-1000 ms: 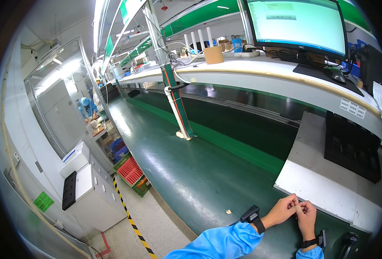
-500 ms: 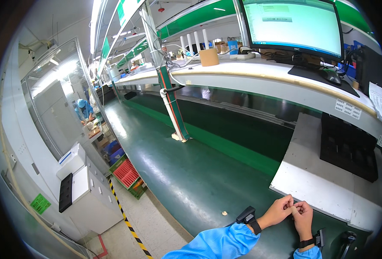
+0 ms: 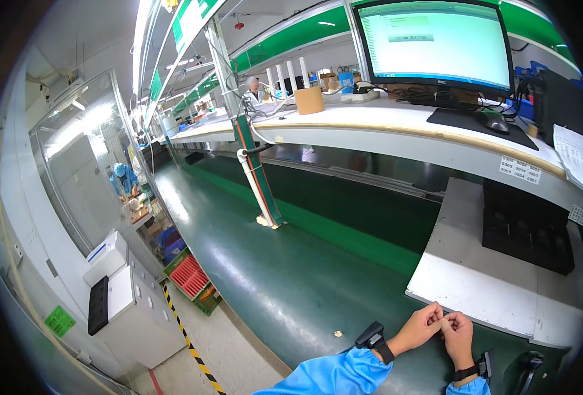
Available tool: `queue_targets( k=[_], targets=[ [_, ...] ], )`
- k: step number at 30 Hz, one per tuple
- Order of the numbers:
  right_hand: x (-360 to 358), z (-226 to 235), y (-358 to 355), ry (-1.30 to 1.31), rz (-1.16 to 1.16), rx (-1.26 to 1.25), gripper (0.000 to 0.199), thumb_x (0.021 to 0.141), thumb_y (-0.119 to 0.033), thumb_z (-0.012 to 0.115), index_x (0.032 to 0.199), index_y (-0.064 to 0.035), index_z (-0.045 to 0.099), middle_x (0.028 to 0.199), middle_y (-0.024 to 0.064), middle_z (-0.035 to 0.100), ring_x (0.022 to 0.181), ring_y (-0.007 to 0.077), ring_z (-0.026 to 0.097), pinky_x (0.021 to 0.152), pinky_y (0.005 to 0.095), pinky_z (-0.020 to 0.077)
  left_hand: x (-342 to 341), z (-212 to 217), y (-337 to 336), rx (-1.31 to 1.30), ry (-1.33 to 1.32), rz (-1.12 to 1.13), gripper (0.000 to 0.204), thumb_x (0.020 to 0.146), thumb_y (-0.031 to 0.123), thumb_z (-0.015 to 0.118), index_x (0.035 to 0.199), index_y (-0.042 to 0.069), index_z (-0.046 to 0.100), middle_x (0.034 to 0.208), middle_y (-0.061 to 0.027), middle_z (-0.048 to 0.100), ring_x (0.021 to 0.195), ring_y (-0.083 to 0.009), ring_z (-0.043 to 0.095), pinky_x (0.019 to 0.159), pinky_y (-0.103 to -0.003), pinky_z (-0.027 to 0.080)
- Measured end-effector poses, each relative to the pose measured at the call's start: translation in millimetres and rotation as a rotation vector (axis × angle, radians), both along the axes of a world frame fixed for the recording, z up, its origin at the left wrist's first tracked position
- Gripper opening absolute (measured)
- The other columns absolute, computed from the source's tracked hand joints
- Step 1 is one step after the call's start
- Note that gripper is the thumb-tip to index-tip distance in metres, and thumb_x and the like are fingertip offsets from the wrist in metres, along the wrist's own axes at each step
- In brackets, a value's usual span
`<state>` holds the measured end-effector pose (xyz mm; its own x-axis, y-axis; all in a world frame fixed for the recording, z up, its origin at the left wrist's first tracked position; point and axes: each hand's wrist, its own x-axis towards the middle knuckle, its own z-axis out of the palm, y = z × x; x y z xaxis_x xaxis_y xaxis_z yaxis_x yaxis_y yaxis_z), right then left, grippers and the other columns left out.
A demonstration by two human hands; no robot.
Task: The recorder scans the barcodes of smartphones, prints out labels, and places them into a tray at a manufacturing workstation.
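My left hand (image 3: 420, 327) and my right hand (image 3: 458, 337) meet fingertip to fingertip over the near right part of the green bench (image 3: 265, 263). Both are closed in a pinch; anything between the fingers is too small or hidden to make out. Just beyond them lies the front edge of a pale grey board (image 3: 459, 263). On that board rests a black tray-like block (image 3: 525, 227). Each wrist wears a black strap with a small device, and blue sleeves cover my forearms.
A monitor (image 3: 436, 46), a mouse (image 3: 494, 122) and a brown tape roll (image 3: 309, 101) stand on the white shelf (image 3: 370, 122). A post (image 3: 255, 171) rises from the bench. Left of it are a white cabinet (image 3: 137, 316) and a red crate (image 3: 189, 276). A person in blue (image 3: 124, 179) works far left.
The whole view has shifted slightly, with the monitor and post now further left. My hands stay pinched together near the board's edge. Another person's head now shows behind the shelf.
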<state>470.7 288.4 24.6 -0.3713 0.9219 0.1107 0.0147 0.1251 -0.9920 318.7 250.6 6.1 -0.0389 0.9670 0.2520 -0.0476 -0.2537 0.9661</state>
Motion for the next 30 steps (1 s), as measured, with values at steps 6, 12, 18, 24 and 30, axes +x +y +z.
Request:
queue_targets(
  k=[6, 12, 18, 24, 30],
  targets=[
    [-0.9, 1.0, -0.4, -0.014, 0.001, 0.003, 0.011, 0.09, -0.009, 0.068, 0.087, 0.0004, 0.063, 0.071, -0.0001, 0.061, 0.059, 0.0047, 0.053, 0.052, 0.0204, 0.0424, -1.9, -3.8, 1.8, 0.004, -0.009, -0.006, 0.009, 0.093, 0.003, 0.061, 0.097, 0.004, 0.053, 0.082, 0.0029, 0.054, 0.074, -0.0029, 0.049, 0.065, -0.02, 0.043],
    [-0.7, -0.9, 1.7, 0.005, 0.0, -0.002, 0.011, 0.09, -0.008, 0.068, 0.095, -0.0011, 0.062, 0.069, -0.0018, 0.059, 0.057, 0.0039, 0.051, 0.051, 0.0202, 0.0409, 0.1, -1.1, 1.7, 0.009, -0.03, -0.013, 0.009, 0.092, 0.001, 0.06, 0.097, 0.004, 0.054, 0.082, 0.0032, 0.054, 0.074, -0.0028, 0.049, 0.065, -0.02, 0.043],
    [-3.2, 4.9, -2.5, 0.029, 0.01, 0.006, 0.021, 0.089, -0.005, 0.068, 0.108, -0.0026, 0.057, 0.066, -0.0028, 0.055, 0.055, 0.0033, 0.049, 0.049, 0.0202, 0.0392, -2.1, 0.3, -0.3, 0.007, 0.003, -0.003, 0.009, 0.091, 0.0, 0.06, 0.098, 0.004, 0.054, 0.082, 0.0032, 0.054, 0.074, -0.0028, 0.049, 0.066, -0.02, 0.043],
    [-2.0, 5.1, -3.1, 0.027, 0.011, 0.007, 0.019, 0.089, -0.004, 0.068, 0.105, -0.0021, 0.058, 0.066, -0.0027, 0.056, 0.056, 0.0033, 0.05, 0.05, 0.0198, 0.0397, -1.2, -3.0, 1.6, 0.009, -0.012, -0.004, 0.009, 0.091, -0.001, 0.06, 0.097, 0.004, 0.054, 0.082, 0.0038, 0.053, 0.073, -0.0027, 0.048, 0.064, -0.021, 0.042],
    [-1.5, 2.3, -0.6, 0.005, 0.015, 0.005, 0.013, 0.089, -0.005, 0.069, 0.099, -0.0014, 0.061, 0.068, -0.0025, 0.058, 0.057, 0.003, 0.051, 0.05, 0.0192, 0.04, -3.2, -2.3, 1.7, 0.016, -0.001, -0.007, 0.008, 0.091, 0.0, 0.06, 0.095, 0.003, 0.054, 0.082, 0.0043, 0.053, 0.074, -0.002, 0.048, 0.064, -0.02, 0.042]
  ],
)
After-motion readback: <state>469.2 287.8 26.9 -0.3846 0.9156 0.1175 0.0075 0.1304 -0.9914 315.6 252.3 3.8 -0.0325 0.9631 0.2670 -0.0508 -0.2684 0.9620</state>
